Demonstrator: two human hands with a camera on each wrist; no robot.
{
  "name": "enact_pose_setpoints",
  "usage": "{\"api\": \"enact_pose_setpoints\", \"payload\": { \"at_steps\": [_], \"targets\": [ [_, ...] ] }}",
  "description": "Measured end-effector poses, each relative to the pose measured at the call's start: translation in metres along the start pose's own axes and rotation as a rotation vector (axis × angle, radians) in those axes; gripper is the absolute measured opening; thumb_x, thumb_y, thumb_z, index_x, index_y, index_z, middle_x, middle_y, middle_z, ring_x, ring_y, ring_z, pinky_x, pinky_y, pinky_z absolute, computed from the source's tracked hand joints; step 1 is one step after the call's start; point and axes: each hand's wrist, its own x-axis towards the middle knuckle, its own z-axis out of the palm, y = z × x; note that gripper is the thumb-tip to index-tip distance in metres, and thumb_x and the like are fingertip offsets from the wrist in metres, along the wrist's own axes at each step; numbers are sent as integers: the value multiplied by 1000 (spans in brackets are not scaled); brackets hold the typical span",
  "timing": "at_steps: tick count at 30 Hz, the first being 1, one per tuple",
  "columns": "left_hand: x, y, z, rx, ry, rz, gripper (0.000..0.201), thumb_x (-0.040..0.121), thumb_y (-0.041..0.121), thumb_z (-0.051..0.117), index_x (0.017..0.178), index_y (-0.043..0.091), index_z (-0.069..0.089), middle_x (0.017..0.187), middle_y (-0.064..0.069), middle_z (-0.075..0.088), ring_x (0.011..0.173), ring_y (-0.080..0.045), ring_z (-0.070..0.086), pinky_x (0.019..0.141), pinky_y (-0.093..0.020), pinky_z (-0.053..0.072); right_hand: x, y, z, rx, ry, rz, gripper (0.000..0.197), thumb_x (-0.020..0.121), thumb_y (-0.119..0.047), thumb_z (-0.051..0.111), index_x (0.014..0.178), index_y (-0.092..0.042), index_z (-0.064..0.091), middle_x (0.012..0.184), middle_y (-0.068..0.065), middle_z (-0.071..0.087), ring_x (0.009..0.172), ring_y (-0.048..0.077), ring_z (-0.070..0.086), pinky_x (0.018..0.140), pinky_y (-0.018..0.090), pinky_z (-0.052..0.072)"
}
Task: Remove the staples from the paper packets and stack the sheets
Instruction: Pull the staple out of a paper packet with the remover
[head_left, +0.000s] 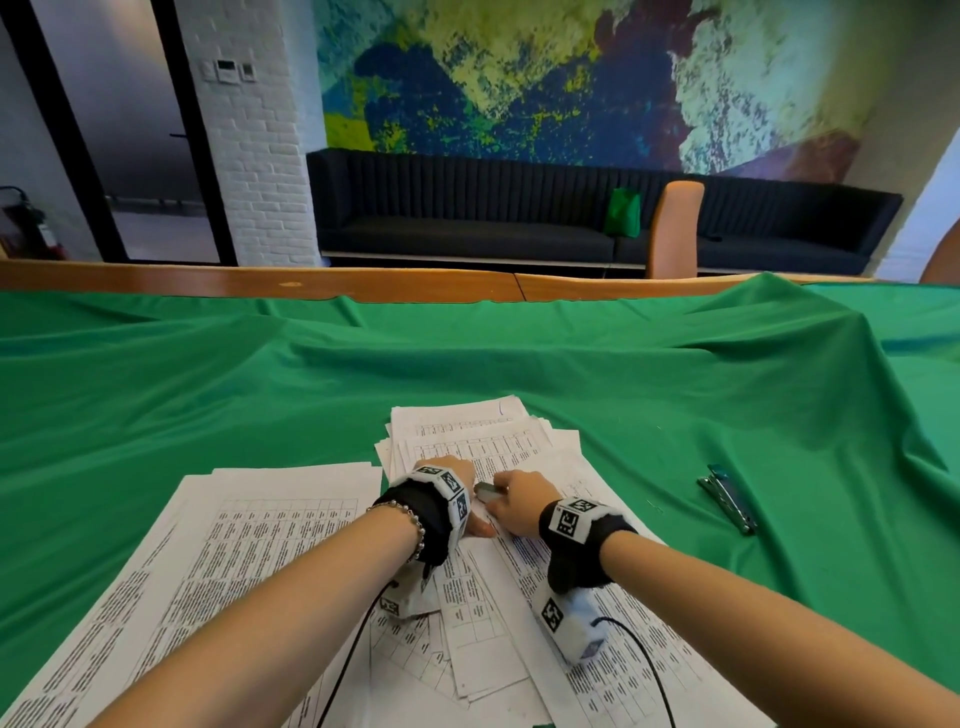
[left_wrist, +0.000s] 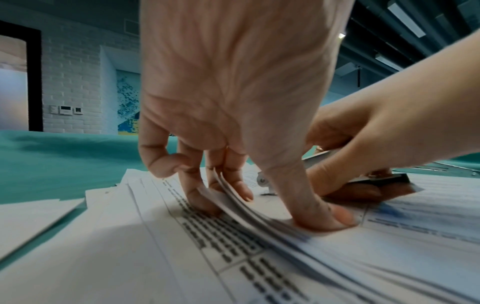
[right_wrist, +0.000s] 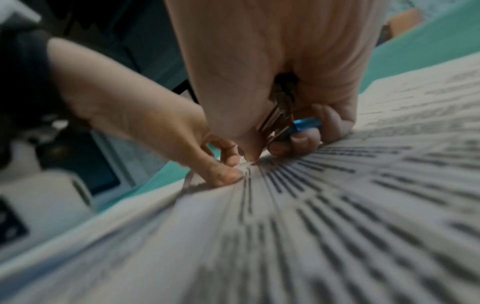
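Note:
A messy pile of printed paper packets (head_left: 470, 441) lies on the green cloth (head_left: 208, 389). My left hand (head_left: 457, 470) holds the corner of one packet (left_wrist: 259, 214): the thumb (left_wrist: 335, 216) presses the sheet flat while the fingers (left_wrist: 233, 191) hold up the turned-back pages. My right hand (head_left: 519, 501) grips a metal staple remover (head_left: 487, 492) with a blue part (right_wrist: 306, 124). Its tip sits at the packet's corner, right beside the left thumb (right_wrist: 226, 174). The staple itself is hidden by the fingers.
A separate spread of loose printed sheets (head_left: 260, 545) lies at the near left. A metal stapler (head_left: 727, 499) rests on the cloth to the right. The cloth bunches into a ridge (head_left: 769, 312) at the far right. Camera cables (head_left: 343, 670) trail over the near papers.

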Motion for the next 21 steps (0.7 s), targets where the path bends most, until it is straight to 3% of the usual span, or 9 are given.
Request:
{"api": "enact_pose_setpoints", "payload": {
  "at_steps": [2, 5, 7, 15, 21],
  "targets": [
    [-1, 1, 1, 18, 8, 4, 69, 60, 69, 75, 99, 17, 52, 83, 1, 58, 76, -20, 58, 63, -26, 45, -4, -1, 5, -52, 32, -48, 23, 100, -26, 43, 112, -14, 59, 111, 9, 63, 103, 29, 60, 86, 33, 48],
    [-6, 2, -1, 42, 24, 2, 65, 62, 63, 77, 101, 16, 56, 83, 1, 62, 74, -18, 61, 64, -25, 48, 1, 2, 14, -4, 100, -33, 14, 97, -30, 47, 92, -18, 51, 103, 10, 66, 85, 27, 58, 73, 29, 43],
    [-8, 3, -2, 59, 31, 9, 55, 64, 56, 79, 96, 17, 57, 81, 2, 64, 72, -15, 62, 65, -24, 52, 5, 3, 19, -15, 112, -21, 14, 96, -30, 48, 89, -19, 48, 101, 10, 66, 80, 25, 55, 70, 29, 42],
    [-14, 5, -3, 82, 31, -5, 55, 68, 53, 78, 102, 15, 55, 84, 1, 62, 77, -16, 63, 74, -27, 55, 7, 3, 22, 14, 140, -20, 16, 97, -32, 48, 95, -17, 56, 97, 6, 66, 78, 23, 56, 69, 27, 42],
    [-8, 2, 4, 30, 28, -28, 85, 62, 72, 71, 118, 13, 48, 109, -6, 61, 97, -26, 61, 80, -33, 52, 9, 12, 10, 76, 175, 78, 21, 99, -28, 45, 106, -14, 59, 100, 6, 65, 83, 23, 59, 76, 30, 49]
  ]
}}
